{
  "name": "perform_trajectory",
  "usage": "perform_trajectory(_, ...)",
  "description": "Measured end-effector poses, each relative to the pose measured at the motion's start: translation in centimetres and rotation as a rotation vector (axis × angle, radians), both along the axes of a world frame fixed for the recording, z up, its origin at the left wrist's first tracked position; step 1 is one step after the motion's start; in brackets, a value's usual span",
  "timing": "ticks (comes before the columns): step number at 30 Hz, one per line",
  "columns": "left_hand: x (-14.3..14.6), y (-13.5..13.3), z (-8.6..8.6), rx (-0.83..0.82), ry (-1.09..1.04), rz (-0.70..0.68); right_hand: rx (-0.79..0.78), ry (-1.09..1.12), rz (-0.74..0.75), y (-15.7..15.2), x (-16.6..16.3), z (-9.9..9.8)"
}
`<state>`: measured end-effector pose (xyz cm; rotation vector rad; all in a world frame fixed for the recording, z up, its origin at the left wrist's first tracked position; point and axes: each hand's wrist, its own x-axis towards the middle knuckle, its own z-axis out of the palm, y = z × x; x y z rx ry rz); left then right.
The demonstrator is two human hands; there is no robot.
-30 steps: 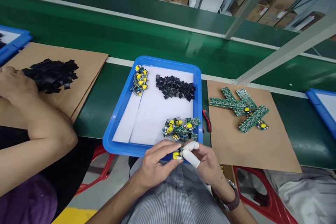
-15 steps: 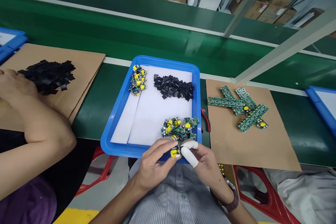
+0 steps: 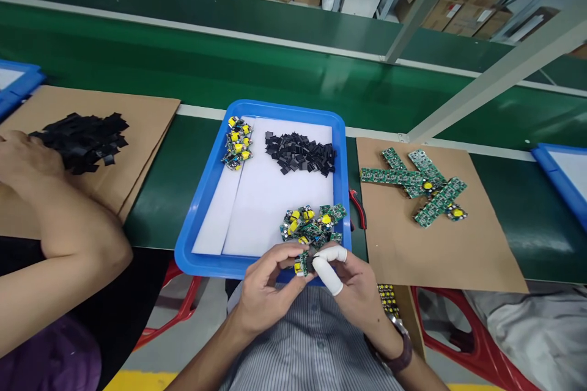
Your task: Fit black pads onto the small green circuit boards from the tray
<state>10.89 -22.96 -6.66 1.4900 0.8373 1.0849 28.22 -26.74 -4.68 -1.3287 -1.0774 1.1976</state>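
My left hand (image 3: 268,281) pinches a small circuit board (image 3: 301,264) with a yellow component, over the front rim of the blue tray (image 3: 202,261). White finger cots cover the thumb and forefinger of my right hand (image 3: 355,284). Between those fingertips is a small black piece (image 3: 312,259), held against the board's right side; how far it touches is partly hidden. Just beyond my fingers lies a heap of boards with yellow parts (image 3: 306,223). Farther back in the tray are a pile of black pieces (image 3: 300,154) and, at left, another group of boards (image 3: 237,143).
Red-handled pliers (image 3: 358,209) lie right of the tray. Strips of green circuit boards (image 3: 440,203) rest on cardboard (image 3: 440,263). At left, a co-worker's arm (image 3: 68,238) reaches to a black pile (image 3: 87,140). A pale metal post (image 3: 486,73) rises at right.
The board in my left hand has turned, so more of its green face shows. The black piece at my right fingertips is now more visible. The view has shifted slightly.
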Motion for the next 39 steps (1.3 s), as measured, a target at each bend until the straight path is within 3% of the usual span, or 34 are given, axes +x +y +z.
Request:
perform_trajectory(10, 0.1, 0.1, -0.1, 0.044, -0.006, 0.000, 0.173, -0.266, -0.027, -0.8, -0.4, 0.3)
perform_trajectory(19, -0.1, 0.2, -0.1, 0.114, -0.003, -0.020, -0.013, -0.029, 0.130, 0.2, 0.7, 0.7)
perform_trajectory(27, 0.2, 0.6, 0.0, 0.225, -0.050, -0.008, 0.102, -0.318, 0.158, 0.4, 1.1, 2.1)
perform_trajectory(34, 0.0, 0.6, -0.1, 0.191, -0.043, -0.021, 0.104, -0.242, 0.080, 0.7, 0.7, 1.1)
perform_trajectory(39, -0.1, 0.3, -0.3, 0.181, -0.018, -0.026, 0.187, -0.282, 0.122, 0.7, 1.0, 2.0)
